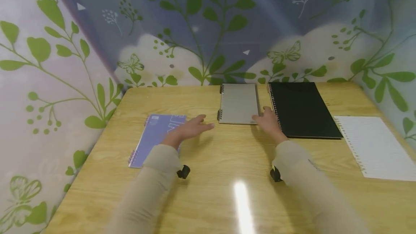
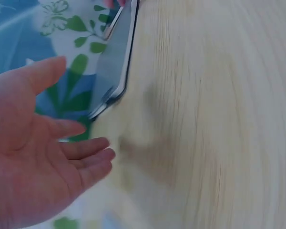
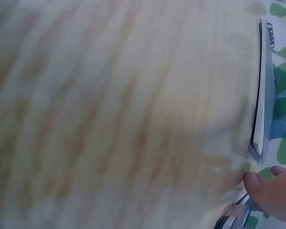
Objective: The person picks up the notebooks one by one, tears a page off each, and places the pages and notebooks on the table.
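Observation:
A grey spiral notebook (image 1: 238,102) lies closed at the back middle of the table, rings on its left side. My right hand (image 1: 270,124) is at its near right corner, thumb tip overlapping that corner in the head view. In the right wrist view the thumb (image 3: 264,193) shows just beyond the notebook's corner, with no grip around it. My left hand (image 1: 191,130) hovers over the right edge of a purple spiral notebook (image 1: 156,136). Its fingers are spread and extended towards the grey notebook, palm bare in the left wrist view.
A black spiral notebook (image 1: 302,109) lies just right of my right hand. Farther right is a white lined sheet (image 1: 378,147) with a punched edge. The wooden table (image 1: 214,190) meets a leaf-patterned wall (image 1: 201,39) at the back.

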### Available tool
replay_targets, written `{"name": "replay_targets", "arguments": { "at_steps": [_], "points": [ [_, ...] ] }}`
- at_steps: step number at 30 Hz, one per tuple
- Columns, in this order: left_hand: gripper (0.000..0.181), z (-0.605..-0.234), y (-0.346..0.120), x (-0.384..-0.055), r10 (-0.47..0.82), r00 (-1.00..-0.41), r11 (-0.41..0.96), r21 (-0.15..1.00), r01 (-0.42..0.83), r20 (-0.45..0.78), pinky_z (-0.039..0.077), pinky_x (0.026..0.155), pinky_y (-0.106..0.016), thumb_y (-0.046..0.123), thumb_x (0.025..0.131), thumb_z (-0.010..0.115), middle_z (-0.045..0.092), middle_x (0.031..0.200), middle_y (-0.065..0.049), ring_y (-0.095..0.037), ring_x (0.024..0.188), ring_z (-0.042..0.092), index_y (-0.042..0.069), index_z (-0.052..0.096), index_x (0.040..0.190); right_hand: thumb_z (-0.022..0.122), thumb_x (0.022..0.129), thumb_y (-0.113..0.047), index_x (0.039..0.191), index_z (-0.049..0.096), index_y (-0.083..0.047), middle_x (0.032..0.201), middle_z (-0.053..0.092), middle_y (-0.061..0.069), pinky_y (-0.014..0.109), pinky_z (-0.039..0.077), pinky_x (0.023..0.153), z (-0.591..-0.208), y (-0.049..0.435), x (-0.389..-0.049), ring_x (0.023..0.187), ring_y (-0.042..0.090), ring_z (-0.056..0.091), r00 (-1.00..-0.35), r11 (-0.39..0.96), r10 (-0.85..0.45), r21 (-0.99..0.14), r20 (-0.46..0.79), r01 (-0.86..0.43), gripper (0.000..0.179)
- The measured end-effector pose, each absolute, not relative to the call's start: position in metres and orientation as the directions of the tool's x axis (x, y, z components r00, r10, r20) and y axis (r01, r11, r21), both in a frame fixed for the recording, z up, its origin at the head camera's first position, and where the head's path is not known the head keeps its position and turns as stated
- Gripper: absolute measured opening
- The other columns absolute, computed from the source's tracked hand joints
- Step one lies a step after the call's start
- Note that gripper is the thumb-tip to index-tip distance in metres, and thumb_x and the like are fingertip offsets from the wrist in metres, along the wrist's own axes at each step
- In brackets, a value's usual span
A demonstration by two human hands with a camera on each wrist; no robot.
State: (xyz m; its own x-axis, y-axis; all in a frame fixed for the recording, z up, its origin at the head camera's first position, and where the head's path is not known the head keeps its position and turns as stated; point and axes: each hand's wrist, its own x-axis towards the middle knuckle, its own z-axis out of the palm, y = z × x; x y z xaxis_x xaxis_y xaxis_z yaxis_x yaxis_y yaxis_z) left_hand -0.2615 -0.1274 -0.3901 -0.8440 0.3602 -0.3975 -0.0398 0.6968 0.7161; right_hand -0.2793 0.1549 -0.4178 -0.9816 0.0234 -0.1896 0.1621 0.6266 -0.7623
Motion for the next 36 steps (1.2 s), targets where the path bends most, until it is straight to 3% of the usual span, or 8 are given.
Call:
{"name": "replay_targets", "arguments": {
  "at_steps": [5, 9, 12, 15, 18, 25, 32, 36],
  "points": [
    [0.086, -0.402, -0.097, -0.283, 0.248, -0.851, 0.481, 0.822, -0.306, -0.462, 0.019, 0.113, -0.047, 0.059, 0.087, 0.047, 0.022, 0.153, -0.007, -0.027, 0.140, 0.023, 0.018, 0.003, 0.149, 0.044, 0.093, -0.030, 0.145, 0.007, 0.004, 0.148, 0.018, 0.028, 0.054, 0.024, 0.109, -0.415, 0.151, -0.283, 0.136, 0.042, 0.021, -0.964, 0.567, 0.047, -0.788, -0.260, 0.240, 0.072],
    [0.075, -0.409, -0.083, -0.297, 0.161, -0.873, 0.151, 0.886, -0.439, -0.460, 0.029, 0.111, -0.037, 0.034, 0.094, 0.050, 0.026, 0.150, -0.016, -0.028, 0.134, 0.034, 0.004, 0.008, 0.148, 0.041, 0.092, -0.031, 0.145, 0.007, 0.004, 0.148, 0.016, 0.028, 0.052, 0.024, 0.109, -0.408, 0.144, -0.284, 0.136, 0.042, 0.020, -0.948, 0.547, 0.054, -0.784, -0.315, 0.292, 0.072],
    [0.059, -0.413, -0.076, -0.304, 0.107, -0.885, -0.018, 0.889, -0.457, -0.453, 0.040, 0.102, -0.030, 0.018, 0.093, 0.053, 0.039, 0.138, -0.018, -0.024, 0.118, 0.049, -0.006, 0.027, 0.140, 0.039, 0.092, -0.031, 0.145, 0.008, 0.004, 0.147, 0.015, 0.029, 0.053, 0.024, 0.109, -0.404, 0.138, -0.284, 0.135, 0.042, 0.020, -0.932, 0.563, 0.079, -0.755, -0.354, 0.335, 0.071],
    [0.028, -0.418, -0.072, -0.310, 0.048, -0.893, 0.085, 0.893, -0.443, -0.447, 0.048, 0.075, -0.024, 0.018, 0.091, 0.056, 0.059, 0.093, -0.008, -0.014, 0.076, 0.054, -0.005, 0.056, 0.107, 0.041, 0.091, -0.032, 0.144, 0.014, 0.003, 0.145, 0.019, 0.028, 0.052, 0.029, 0.106, -0.403, 0.134, -0.284, 0.131, 0.042, 0.026, -0.910, 0.566, 0.131, -0.724, -0.393, 0.394, 0.069],
    [0.021, -0.421, -0.066, -0.307, 0.048, -0.908, 0.239, 0.887, -0.394, -0.416, 0.041, 0.060, -0.024, 0.022, 0.089, 0.059, 0.046, 0.064, 0.001, -0.011, 0.055, 0.041, 0.003, 0.057, 0.081, 0.045, 0.089, -0.029, 0.141, 0.025, 0.004, 0.141, 0.030, 0.026, 0.049, 0.036, 0.100, -0.403, 0.133, -0.284, 0.121, 0.037, 0.037, -0.896, 0.537, 0.175, -0.724, -0.407, 0.434, 0.065],
    [0.041, -0.419, -0.055, -0.292, 0.131, -0.901, 0.240, 0.895, -0.377, -0.414, 0.053, 0.067, -0.022, 0.013, 0.089, 0.060, 0.052, 0.094, -0.007, -0.011, 0.066, 0.055, -0.006, 0.044, 0.122, 0.050, 0.086, -0.016, 0.133, 0.036, 0.008, 0.133, 0.038, 0.022, 0.040, 0.043, 0.089, -0.408, 0.137, -0.285, 0.105, 0.028, 0.040, -0.900, 0.425, 0.155, -0.794, -0.409, 0.434, 0.055],
    [0.036, -0.425, -0.054, -0.286, 0.122, -0.916, 0.253, 0.905, -0.343, -0.381, 0.055, 0.066, -0.023, 0.009, 0.088, 0.060, 0.056, 0.101, -0.014, -0.017, 0.077, 0.058, -0.005, 0.044, 0.118, 0.044, 0.090, -0.010, 0.142, 0.021, 0.007, 0.144, 0.029, 0.024, 0.046, 0.034, 0.105, -0.414, 0.141, -0.278, 0.130, 0.034, 0.034, -0.917, 0.353, 0.097, -0.848, -0.386, 0.394, 0.059],
    [0.036, -0.417, -0.065, -0.272, 0.112, -0.935, 0.356, 0.892, -0.279, -0.337, 0.055, 0.067, -0.027, 0.012, 0.087, 0.062, 0.058, 0.103, -0.016, -0.016, 0.072, 0.059, -0.004, 0.047, 0.117, 0.049, 0.090, -0.011, 0.143, 0.017, 0.003, 0.144, 0.030, 0.023, 0.045, 0.036, 0.103, -0.411, 0.137, -0.264, 0.128, 0.036, 0.037, -0.928, 0.357, 0.085, -0.859, -0.363, 0.368, 0.063]
  ]
}}
